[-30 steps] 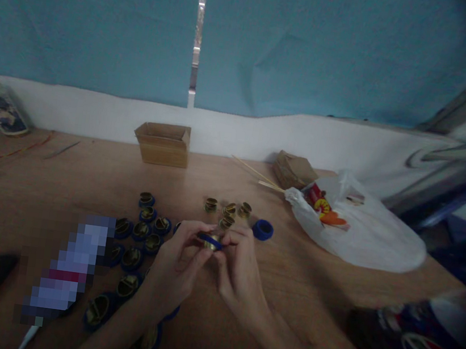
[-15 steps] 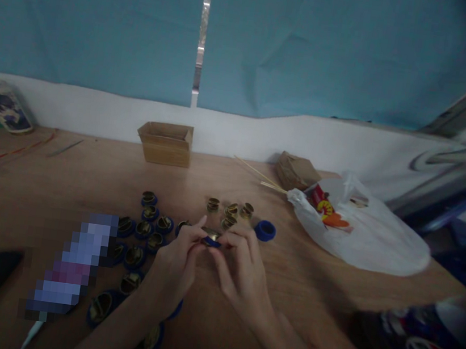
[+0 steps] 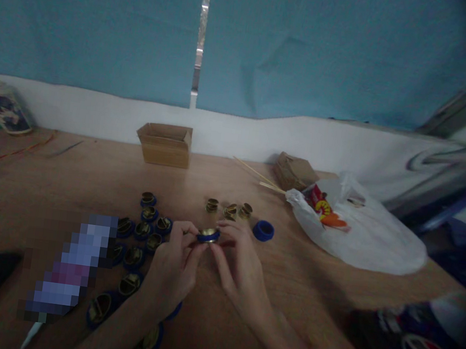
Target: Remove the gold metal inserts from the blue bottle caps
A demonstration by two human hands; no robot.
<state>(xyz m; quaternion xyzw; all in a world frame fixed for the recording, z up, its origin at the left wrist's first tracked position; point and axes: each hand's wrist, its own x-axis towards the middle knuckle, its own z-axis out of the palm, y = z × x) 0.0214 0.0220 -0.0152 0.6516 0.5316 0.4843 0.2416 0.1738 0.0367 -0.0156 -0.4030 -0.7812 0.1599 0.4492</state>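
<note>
Where the blue sheet [image 3: 107,20] ends, a white strip of wall [image 3: 238,138] runs down to the back edge of the wooden surface [image 3: 108,175]; the surface's right edge slants away beyond the white plastic bag [image 3: 387,240], whose far side bulges close to it; a dark bottle with a blue and red label [image 3: 409,338] lies at the lower right, with a broad stretch of wood between it and the right forearm; at the left, a long item blurred into blocks [image 3: 70,265] sits tight beside the nearest blue-rimmed pieces [image 3: 133,257], which crowd the left forearm and leave little room there.

Both hands meet over the middle of the surface; the left hand [image 3: 171,269] has its grip narrowed to the thickness of one small piece, thumb and forefinger pinching its left side; the right hand [image 3: 242,261] has its grip drawn in likewise on the right side, thumb below and fingers above; a cardboard box [image 3: 167,153] stands by the back edge, well apart from both; a blue ring [image 3: 263,230] rests just beyond the right knuckles; the held piece [image 3: 208,235], brass within a blue band, is between the two sets of fingertips; small brass pieces [image 3: 212,206] stand just behind it.
</note>
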